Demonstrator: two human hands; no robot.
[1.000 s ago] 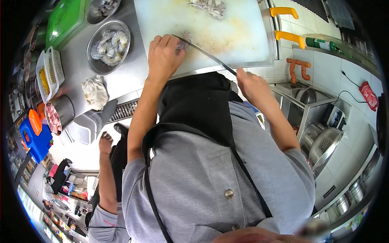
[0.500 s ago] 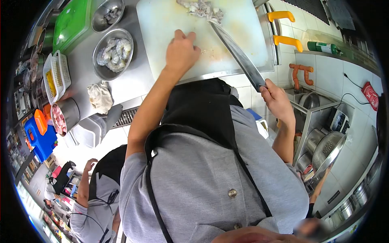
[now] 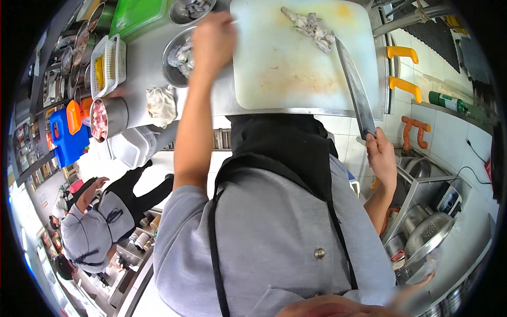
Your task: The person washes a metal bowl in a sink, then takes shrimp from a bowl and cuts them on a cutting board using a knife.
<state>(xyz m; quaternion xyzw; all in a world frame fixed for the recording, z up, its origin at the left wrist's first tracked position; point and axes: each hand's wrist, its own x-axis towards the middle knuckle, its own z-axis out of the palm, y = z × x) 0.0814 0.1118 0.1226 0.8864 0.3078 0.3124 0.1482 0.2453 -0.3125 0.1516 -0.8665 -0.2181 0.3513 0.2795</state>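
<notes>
My left hand (image 3: 213, 45) is over the right side of the metal bowl (image 3: 168, 66) of pale, greyish seafood pieces; its fingers are smeared by motion. My right hand (image 3: 381, 155) is wrapped round the handle of a long knife (image 3: 355, 84), whose blade slants up over the right part of the white cutting board (image 3: 253, 58). The knife's tip is beside a small heap of cut greyish pieces (image 3: 312, 29) near the board's far edge. A second metal bowl (image 3: 179, 18) with similar pieces stands farther back.
A crumpled cloth (image 3: 160, 106), a metal pot of pink meat (image 3: 100, 119), white baskets (image 3: 111, 66) and a green tray (image 3: 138, 16) are on the left. Yellow handles (image 3: 404, 90) stick out right of the board. A co-worker (image 3: 100, 227) is at lower left.
My left hand has moved left from the board to the bowl. The knife has stayed in my right hand, near the heap. The view has shifted, and the small piece formerly under my left hand is gone.
</notes>
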